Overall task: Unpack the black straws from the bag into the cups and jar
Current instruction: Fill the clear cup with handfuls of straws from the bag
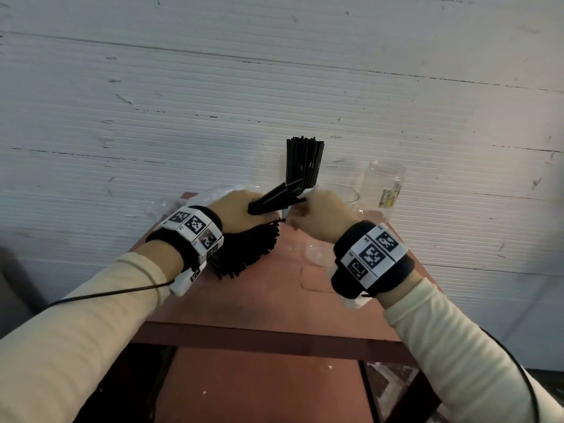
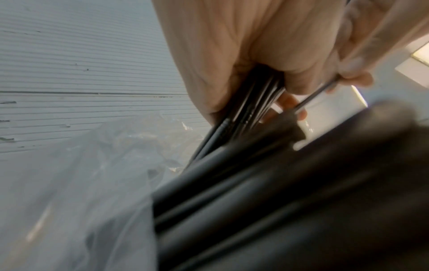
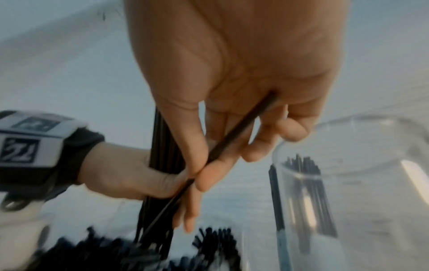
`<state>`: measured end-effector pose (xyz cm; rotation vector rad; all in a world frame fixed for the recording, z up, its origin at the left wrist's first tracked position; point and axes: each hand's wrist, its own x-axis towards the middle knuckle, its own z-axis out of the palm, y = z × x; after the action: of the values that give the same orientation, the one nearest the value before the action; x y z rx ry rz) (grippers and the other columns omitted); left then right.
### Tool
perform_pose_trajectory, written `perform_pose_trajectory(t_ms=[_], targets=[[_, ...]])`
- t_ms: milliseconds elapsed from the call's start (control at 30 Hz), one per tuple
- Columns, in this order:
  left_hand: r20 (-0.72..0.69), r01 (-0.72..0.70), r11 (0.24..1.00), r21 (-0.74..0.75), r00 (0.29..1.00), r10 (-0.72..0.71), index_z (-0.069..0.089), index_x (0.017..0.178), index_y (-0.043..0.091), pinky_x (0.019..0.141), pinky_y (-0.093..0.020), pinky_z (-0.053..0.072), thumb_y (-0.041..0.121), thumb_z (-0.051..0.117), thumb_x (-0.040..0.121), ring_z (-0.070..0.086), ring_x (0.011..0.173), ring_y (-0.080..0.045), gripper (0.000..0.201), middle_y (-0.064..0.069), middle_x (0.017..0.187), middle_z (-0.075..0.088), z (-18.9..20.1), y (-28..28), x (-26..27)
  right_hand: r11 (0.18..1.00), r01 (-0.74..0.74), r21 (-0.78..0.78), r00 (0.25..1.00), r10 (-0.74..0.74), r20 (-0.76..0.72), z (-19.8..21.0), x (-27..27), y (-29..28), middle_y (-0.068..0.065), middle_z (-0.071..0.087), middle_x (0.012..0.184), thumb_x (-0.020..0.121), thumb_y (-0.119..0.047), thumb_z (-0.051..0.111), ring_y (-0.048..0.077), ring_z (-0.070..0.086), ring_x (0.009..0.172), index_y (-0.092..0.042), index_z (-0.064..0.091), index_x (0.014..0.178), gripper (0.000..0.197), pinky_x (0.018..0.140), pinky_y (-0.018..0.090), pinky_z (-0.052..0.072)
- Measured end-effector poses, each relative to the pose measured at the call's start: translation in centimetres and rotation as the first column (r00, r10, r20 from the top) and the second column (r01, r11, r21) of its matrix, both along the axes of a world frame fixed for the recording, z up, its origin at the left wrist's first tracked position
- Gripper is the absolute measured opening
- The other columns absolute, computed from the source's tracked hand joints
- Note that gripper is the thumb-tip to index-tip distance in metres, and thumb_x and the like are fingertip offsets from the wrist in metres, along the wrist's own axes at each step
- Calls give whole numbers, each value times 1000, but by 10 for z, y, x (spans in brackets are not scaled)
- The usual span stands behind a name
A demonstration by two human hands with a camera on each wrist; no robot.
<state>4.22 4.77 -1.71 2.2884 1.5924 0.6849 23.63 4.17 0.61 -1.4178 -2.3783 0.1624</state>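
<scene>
My left hand [image 1: 241, 209] grips a small bundle of black straws [image 1: 270, 198] above the table; the left wrist view shows its fingers [image 2: 299, 80] curled round them. My right hand [image 1: 308, 206] pinches a single straw [image 3: 234, 137] between thumb and forefinger, right against that bundle. A large fanned heap of black straws [image 1: 247, 254] lies under my left wrist, by the clear plastic bag [image 1: 213, 192]. Behind my hands a clear cup holds upright straws [image 1: 305, 160]. Another clear cup [image 1: 345, 193] and a clear jar [image 1: 384, 184] stand to the right with nothing visible inside.
Everything rests on a small red table [image 1: 268, 300] pushed against a white ribbed wall [image 1: 213, 87]. A small clear lid or shallow cup [image 1: 317, 254] lies near my right wrist. The table's front edge is close to me, with a lower shelf beneath.
</scene>
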Motion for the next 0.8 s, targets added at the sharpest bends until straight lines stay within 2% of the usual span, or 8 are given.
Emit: perform_pose_trajectory(t_ms=[100, 267, 400, 467, 533, 633, 733, 800], targets=[[88, 39, 999, -33, 996, -36, 67, 74, 35, 74, -18, 42, 43, 61, 92, 63, 74, 5, 21, 9, 79, 72, 9, -6, 4, 993, 30, 114, 988, -12, -154, 23, 11, -8, -14, 58, 68, 81, -30, 72, 6, 55, 68, -29, 60, 64, 21, 58, 25, 41], [250, 79, 997, 8, 965, -79, 62, 70, 25, 71, -18, 45, 45, 57, 93, 61, 64, -3, 31, 4, 68, 65, 36, -19, 20, 938, 4, 346, 849, 180, -497, 56, 25, -24, -6, 68, 85, 79, -19, 74, 1, 59, 72, -18, 68, 91, 13, 66, 8, 44], [456, 232, 972, -29, 869, -193, 59, 67, 21, 80, -31, 53, 57, 61, 86, 64, 69, -15, 41, 7, 61, 60, 44, -26, 39, 900, -27, 435, 648, 347, -677, 75, 28, -39, -7, 66, 109, 94, -16, 49, 4, 63, 100, -19, 59, 116, 24, 88, 22, 51], [503, 300, 952, -66, 834, -227, 58, 68, 16, 80, -33, 53, 51, 64, 87, 62, 71, -18, 40, 4, 63, 58, 38, -28, 51, 909, -142, 392, 602, 394, -695, 77, 23, -44, -8, 63, 122, 97, -22, 41, 6, 59, 114, -23, 56, 124, 31, 100, 30, 48], [561, 329, 936, -125, 802, -207, 60, 75, 13, 81, -31, 51, 33, 69, 87, 63, 71, -17, 25, 1, 67, 60, 26, -30, 62, 915, -230, 331, 648, 398, -649, 73, 21, -48, -8, 61, 126, 101, -28, 36, 6, 57, 117, -21, 55, 128, 34, 102, 28, 45], [550, 347, 910, -227, 817, -174, 61, 84, 7, 88, -32, 52, 15, 72, 86, 64, 79, -20, 14, -12, 79, 64, 1, -28, 69, 941, -234, 244, 818, 326, -474, 56, 19, -46, 2, 63, 123, 103, -35, 39, 13, 59, 111, -10, 59, 126, 39, 96, 28, 46], [568, 379, 887, -265, 805, -174, 63, 80, 10, 96, -36, 49, 15, 74, 85, 62, 83, -20, 13, -10, 80, 63, -13, -24, 70, 916, -226, 331, 827, 360, -431, 41, 16, -40, -2, 46, 142, 99, -36, 51, 11, 46, 129, -17, 46, 140, 46, 108, 29, 39], [578, 397, 882, -255, 793, -191, 63, 79, 10, 93, -31, 50, 13, 73, 86, 62, 84, -18, 13, -11, 81, 62, -14, -24, 72, 887, -248, 390, 851, 392, -351, 36, 16, -33, -2, 46, 143, 98, -34, 52, 10, 41, 133, -19, 45, 141, 46, 110, 26, 34]])
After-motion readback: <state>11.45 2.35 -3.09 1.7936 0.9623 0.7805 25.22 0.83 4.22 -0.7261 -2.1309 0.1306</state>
